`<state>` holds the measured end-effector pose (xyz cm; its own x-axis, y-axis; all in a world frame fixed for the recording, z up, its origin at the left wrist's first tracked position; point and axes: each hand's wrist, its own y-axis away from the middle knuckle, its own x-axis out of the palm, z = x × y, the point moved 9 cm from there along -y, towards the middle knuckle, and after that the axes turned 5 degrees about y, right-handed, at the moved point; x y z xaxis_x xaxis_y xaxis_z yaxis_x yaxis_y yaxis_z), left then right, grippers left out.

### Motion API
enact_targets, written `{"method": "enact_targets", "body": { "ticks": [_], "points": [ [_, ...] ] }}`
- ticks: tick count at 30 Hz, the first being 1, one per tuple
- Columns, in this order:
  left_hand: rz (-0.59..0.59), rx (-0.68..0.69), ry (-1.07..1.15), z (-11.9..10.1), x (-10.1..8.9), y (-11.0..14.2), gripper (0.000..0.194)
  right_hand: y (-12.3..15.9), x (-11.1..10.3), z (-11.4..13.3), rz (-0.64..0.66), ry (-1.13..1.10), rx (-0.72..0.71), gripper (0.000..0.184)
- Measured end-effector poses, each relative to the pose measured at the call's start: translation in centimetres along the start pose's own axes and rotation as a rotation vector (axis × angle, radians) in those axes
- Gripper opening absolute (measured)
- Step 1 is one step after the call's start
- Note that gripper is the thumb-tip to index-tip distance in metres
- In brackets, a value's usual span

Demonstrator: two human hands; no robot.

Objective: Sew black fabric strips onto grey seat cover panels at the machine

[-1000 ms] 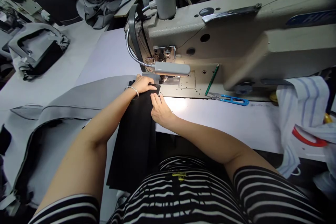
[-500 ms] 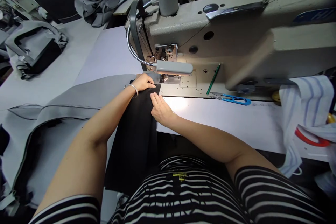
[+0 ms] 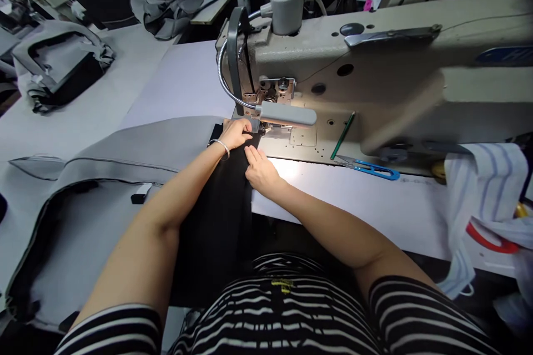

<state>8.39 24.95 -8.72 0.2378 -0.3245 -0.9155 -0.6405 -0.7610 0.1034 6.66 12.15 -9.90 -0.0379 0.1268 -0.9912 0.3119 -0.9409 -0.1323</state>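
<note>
Black fabric (image 3: 208,222) runs from my lap up to the needle area of a sewing machine (image 3: 395,83). My left hand (image 3: 235,134), a bangle at its wrist, has its fingers closed in a pinch on the fabric's upper edge, just left of the presser foot (image 3: 266,128). Resting on the right edge of the same fabric, my right hand (image 3: 262,171) lies with its fingers stretched out. A large grey fabric piece (image 3: 137,144) with dark piping spreads to the left, beside and partly under the black fabric. A lamp (image 3: 288,114) lights the stitching spot and hides part of the needle.
Right of the needle, a green pencil (image 3: 343,136) and blue thread snips (image 3: 368,168) lie on the machine bed. Striped cloth strips (image 3: 485,177) hang at the right near a red-handled tool (image 3: 491,241). A grey and black sewn piece (image 3: 62,66) and heaped grey fabric (image 3: 170,0) sit farther back.
The view has shifted, so the machine appears lower and farther right. The black fabric's upper edge has come closer to the presser foot, both hands staying on it. The grey piece has shifted slightly.
</note>
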Motion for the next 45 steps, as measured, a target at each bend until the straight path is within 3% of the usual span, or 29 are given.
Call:
{"method": "enact_targets", "body": {
  "ticks": [5,10,17,24,32,38,45],
  "points": [
    [-0.047,-0.032,-0.037,-0.3,-0.3,-1.5,0.009,-0.4,0.2,-2.2,-0.021,-0.013,0.005,0.032],
    [-0.046,0.011,-0.015,-0.9,-0.4,-2.5,0.018,-0.3,0.3,-3.5,-0.021,-0.048,0.016,0.036],
    [-0.011,0.016,-0.006,-0.6,-0.2,-2.5,0.026,-0.1,0.1,-3.2,-0.034,-0.063,0.013,0.038],
    [0.000,-0.010,0.001,-0.9,-0.2,-2.1,0.019,-0.1,-0.3,-3.2,0.013,-0.089,0.004,0.036],
    [-0.072,0.013,0.076,-0.3,-0.1,-2.2,0.015,0.1,-0.6,-3.2,0.043,-0.075,0.012,0.036],
    [-0.105,0.070,0.010,-0.4,0.3,-2.0,0.011,0.4,-0.5,-3.2,0.096,-0.074,0.029,0.041],
    [-0.113,0.091,-0.035,-0.9,0.5,-1.5,0.009,0.4,-0.7,-3.2,0.071,-0.108,0.047,0.042]
  ]
}}
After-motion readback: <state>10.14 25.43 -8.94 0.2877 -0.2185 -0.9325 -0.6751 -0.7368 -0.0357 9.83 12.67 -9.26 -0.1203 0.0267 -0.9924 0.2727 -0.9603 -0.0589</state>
